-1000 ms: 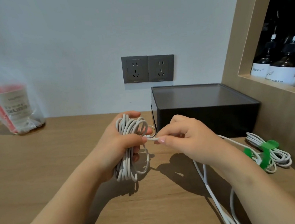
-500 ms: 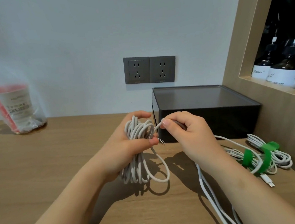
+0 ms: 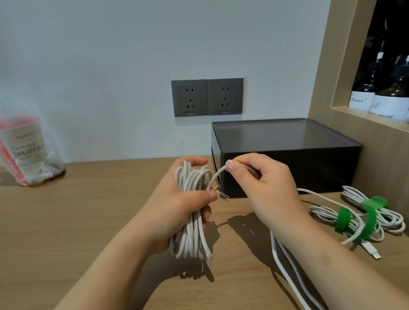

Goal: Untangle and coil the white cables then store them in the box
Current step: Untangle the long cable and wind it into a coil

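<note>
Coil (image 3: pixel 194 235) of white cable stands upright in the left hand (image 3: pixel 179 208), held off the tabletop (image 3: pixel 78 220) just in front of the black box (image 3: pixel 288 160). A second ago the right hand (image 3: pixel 265 183) was pinching low, level with the left thumb. It has since lifted to the top of the coil, taking a strand (image 3: pixel 216 176) up with it. Half a second ago a slack loop drooped out below the left hand; it is now almost drawn in, so the last free length looks taken up into the coil. I judge this coil is close to done and only needs binding before it goes in the box, whose top looks closed.

The left fingers (image 3: pixel 210 195) are curled tight round the middle of the coil, thumb pressed across the front. A thin wire loop (image 3: pixel 223 196) pokes out beside that thumb; I cannot tell what it is fixed to. The right fingers (image 3: pixel 231 165) are curled and pinch the strand, which arcs down from them to the coil. The right wrist is cocked upward, and both forearms reach in from the near edge.

A loose cable (image 3: pixel 288 272) trails under the right forearm. Two bundles (image 3: pixel 354 227) with green straps (image 3: pixel 343 218) lie on the tabletop to the right, near the box and not yet stored.
</note>
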